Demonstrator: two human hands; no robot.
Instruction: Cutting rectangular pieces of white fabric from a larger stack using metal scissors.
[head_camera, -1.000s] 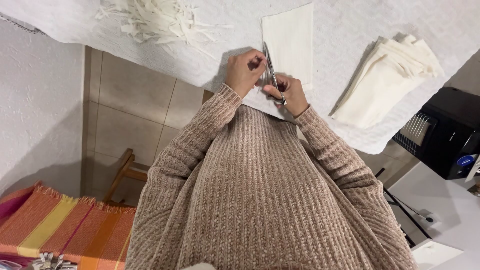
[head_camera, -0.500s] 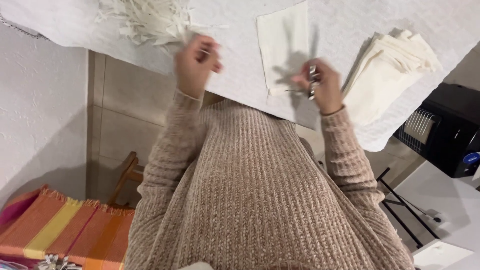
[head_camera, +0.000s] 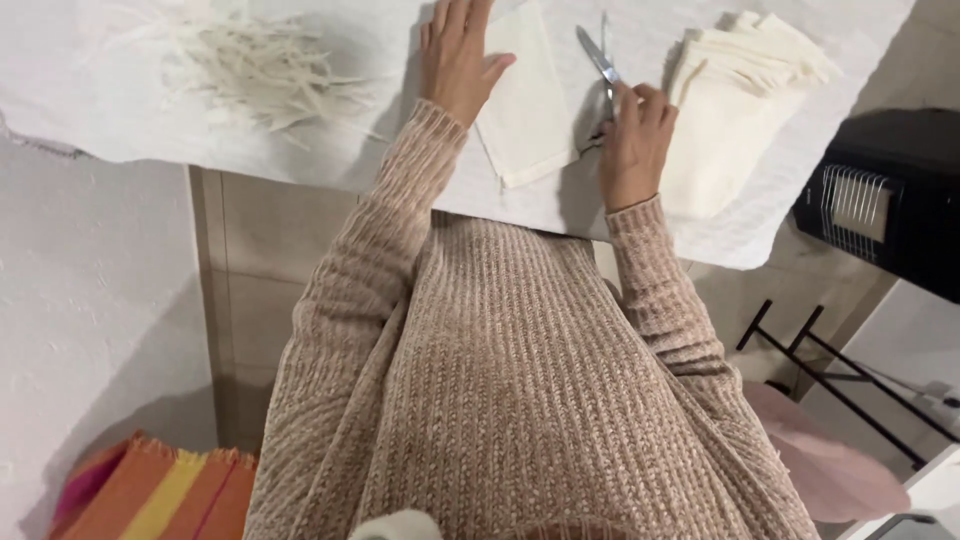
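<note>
The white-covered table (head_camera: 120, 110) fills the top of the view. At right sits a stack of cream sheets (head_camera: 730, 110), at left a heap of cut strips (head_camera: 250, 65). Between them lies a single cream sheet (head_camera: 530, 110), with the left hand (head_camera: 455, 55) flat and open just touching its edge. The right hand (head_camera: 630, 140) grips the scissors (head_camera: 600, 55), blades parted. The risk: that light hold could let the sheet slide under the blades, and the spread fingers lie near the cutting line.
</note>
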